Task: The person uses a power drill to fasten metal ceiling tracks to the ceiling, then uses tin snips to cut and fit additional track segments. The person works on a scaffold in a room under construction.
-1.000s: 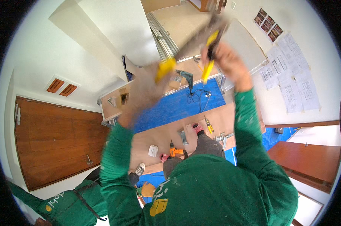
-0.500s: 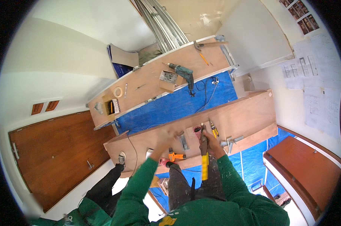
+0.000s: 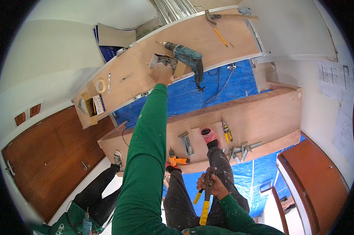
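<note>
My left hand (image 3: 161, 73) reaches far forward to a small cardboard box (image 3: 180, 70) of small grey metal pieces on the far wooden board; its fingers are at the box's near left side, partly hidden and slightly blurred. Beside the box lies a teal corded drill (image 3: 188, 55). Close to my body, my right hand (image 3: 216, 185) is closed around a plier-like tool with yellow handles (image 3: 204, 212), its dark metal head pointing away from me and its handles spread apart.
I stand on a wooden bench (image 3: 263, 117) holding an orange drill (image 3: 179, 160), metal brackets (image 3: 244, 150) and yellow-handled snips (image 3: 227, 132). The far board carries a hammer (image 3: 231, 16), pencil (image 3: 220, 36) and tape roll (image 3: 101, 85). At lower left is another person (image 3: 95, 196).
My left hand has moved from above the bench forward to the cardboard box. My right hand has drawn the yellow-handled tool back toward my body, and its handles now show apart. The view has shifted forward.
</note>
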Motion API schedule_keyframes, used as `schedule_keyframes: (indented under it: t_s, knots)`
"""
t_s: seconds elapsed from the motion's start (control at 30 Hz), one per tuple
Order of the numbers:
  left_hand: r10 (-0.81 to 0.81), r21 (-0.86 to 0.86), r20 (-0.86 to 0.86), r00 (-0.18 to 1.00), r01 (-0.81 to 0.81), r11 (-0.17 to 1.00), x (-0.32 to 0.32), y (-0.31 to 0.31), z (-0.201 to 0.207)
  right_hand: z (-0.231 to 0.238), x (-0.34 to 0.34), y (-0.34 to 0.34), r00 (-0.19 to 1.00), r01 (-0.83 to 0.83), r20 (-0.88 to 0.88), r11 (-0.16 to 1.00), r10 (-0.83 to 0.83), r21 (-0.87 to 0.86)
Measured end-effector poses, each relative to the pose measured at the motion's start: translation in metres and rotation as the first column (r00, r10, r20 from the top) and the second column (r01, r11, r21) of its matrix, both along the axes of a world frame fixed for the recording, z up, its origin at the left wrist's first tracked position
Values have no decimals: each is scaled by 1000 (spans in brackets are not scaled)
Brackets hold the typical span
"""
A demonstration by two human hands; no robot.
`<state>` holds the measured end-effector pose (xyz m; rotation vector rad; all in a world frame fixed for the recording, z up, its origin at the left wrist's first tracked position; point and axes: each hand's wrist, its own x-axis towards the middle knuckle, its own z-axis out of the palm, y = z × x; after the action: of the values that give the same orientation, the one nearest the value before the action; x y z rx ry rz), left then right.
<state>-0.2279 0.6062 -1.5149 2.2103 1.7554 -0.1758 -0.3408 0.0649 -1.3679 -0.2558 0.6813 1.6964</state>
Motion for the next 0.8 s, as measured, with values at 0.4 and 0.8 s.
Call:
schedule_keyframes:
  t_s: [0.4, 0.8]
  knots:
    - [9, 151, 403, 915, -76, 986, -44, -11, 33, -4, 16, 8, 997, 11, 73, 993, -2, -119]
    - [399, -326, 751, 527, -229, 917, -248, -178, 420, 151, 56, 241, 229, -433, 936, 889, 267, -147]
